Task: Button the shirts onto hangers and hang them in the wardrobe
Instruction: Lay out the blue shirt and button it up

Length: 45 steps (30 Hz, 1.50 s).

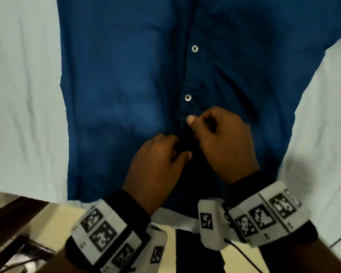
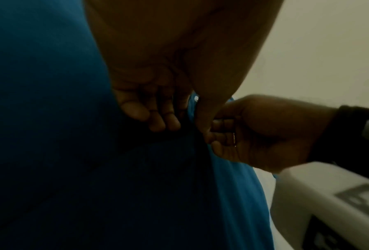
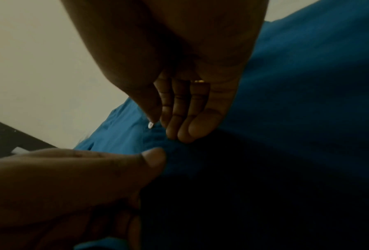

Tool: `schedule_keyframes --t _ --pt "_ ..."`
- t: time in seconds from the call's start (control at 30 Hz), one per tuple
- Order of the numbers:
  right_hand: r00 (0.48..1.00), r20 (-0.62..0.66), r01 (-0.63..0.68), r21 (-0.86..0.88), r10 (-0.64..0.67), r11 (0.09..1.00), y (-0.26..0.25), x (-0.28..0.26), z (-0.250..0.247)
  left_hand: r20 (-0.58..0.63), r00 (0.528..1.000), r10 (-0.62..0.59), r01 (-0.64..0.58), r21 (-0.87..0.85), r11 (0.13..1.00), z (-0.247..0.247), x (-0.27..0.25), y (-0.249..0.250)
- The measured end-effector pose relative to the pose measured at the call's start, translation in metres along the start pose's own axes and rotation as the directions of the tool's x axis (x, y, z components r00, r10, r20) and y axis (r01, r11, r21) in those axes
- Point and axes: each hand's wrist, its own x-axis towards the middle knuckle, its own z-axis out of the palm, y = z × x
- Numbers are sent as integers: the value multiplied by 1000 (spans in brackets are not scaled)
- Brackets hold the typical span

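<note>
lying flat and front-up on a pale bed sheet [image 1: 24,91], the blue shirt [image 1: 126,75] has its hem towards the person and its placket running away from them. two fastened buttons, an upper button [image 1: 194,48] and a lower button [image 1: 188,97], show beyond the hands. no hanger or wardrobe is in view.

handling, as judged: the cloth is light, soft and limp, and creases readily; it offers no stiffness to push against, so each edge must be held taut. the best hold is on the doubled placket edge just beside the next button and its hole, not on the loose body cloth. small buttons may slip from the fingertips.

the left hand [image 1: 158,164] is curled, thumb and fingers pinching the placket from the left. the right hand [image 1: 222,140] is curled likewise, thumb tip raised and fingers gripping the opposite edge; the right wrist view shows its fingers [image 3: 185,118] pressed together onto the fabric. the hands sit close together, directly over the placket, just nearer the hem than the lower button. the button being worked is hidden between them.
</note>
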Motion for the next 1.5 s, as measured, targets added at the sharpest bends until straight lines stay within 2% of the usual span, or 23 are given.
schedule_keyframes --t 0.1,0.17,0.23,0.27,0.33,0.43,0.5,0.57,0.63,0.7,0.83,0.97,1.07,1.13,1.23,1.3,1.37,1.5 --pt "993 77 -81 -153 93 985 2 -16 8 62 989 137 -142 87 986 11 -17 0" --pt "992 81 -84 -186 101 979 8 -19 9 184 960 212 -235 114 965 18 -31 4" --pt "997 33 -63 -180 70 982 16 -21 6 307 926 221 -264 106 959 18 -42 6" --pt "998 0 -58 -164 59 985 20 -22 3 319 925 208 -252 104 962 16 -43 3" --pt "996 -71 -60 -157 49 986 26 -25 -2 231 951 203 -231 98 968 9 -39 -4" --pt "987 -151 -80 -204 49 976 30 -30 -6 -10 983 184 -182 96 979 1 -19 -9" --pt "982 -170 -117 -185 85 976 31 -33 -7 -62 986 156 -152 63 986 1 -7 -5" --pt "979 -165 -150 -171 121 974 32 -38 -4 -10 992 123 -121 110 987 7 -7 -3" --pt "974 -157 -187 -170 161 968 37 -47 1 70 988 135 -146 185 972 18 -21 -8" --pt "964 -170 -229 -139 205 963 41 -59 7 115 983 145 -165 191 968 28 -35 -13" --pt "948 -216 -265 -121 235 957 56 -78 12 46 979 197 -202 149 968 37 -30 -17" --pt "944 -264 -233 -117 195 965 65 -84 14 -2 968 249 -238 290 927 46 -19 -11" --pt "931 -335 -187 -101 144 977 71 -91 6 -6 968 250 -235 322 917 52 -19 -8" --pt "913 -397 -146 -90 99 985 72 -96 -5 -6 976 220 -211 248 946 48 -22 -8" --pt "880 -475 -34 -119 -27 992 69 -105 -17 -78 989 123 -118 65 991 34 -35 -12" --pt "888 -452 30 -120 -81 992 67 -108 -13 -89 993 75 -81 -72 994 24 -46 -16" --pt "914 -398 62 -56 -79 997 68 -111 -3 -62 997 45 -57 -192 980 15 -56 -18" --pt "954 -294 53 -15 -55 998 76 -121 19 -21 999 46 -50 -270 962 9 -59 -26"
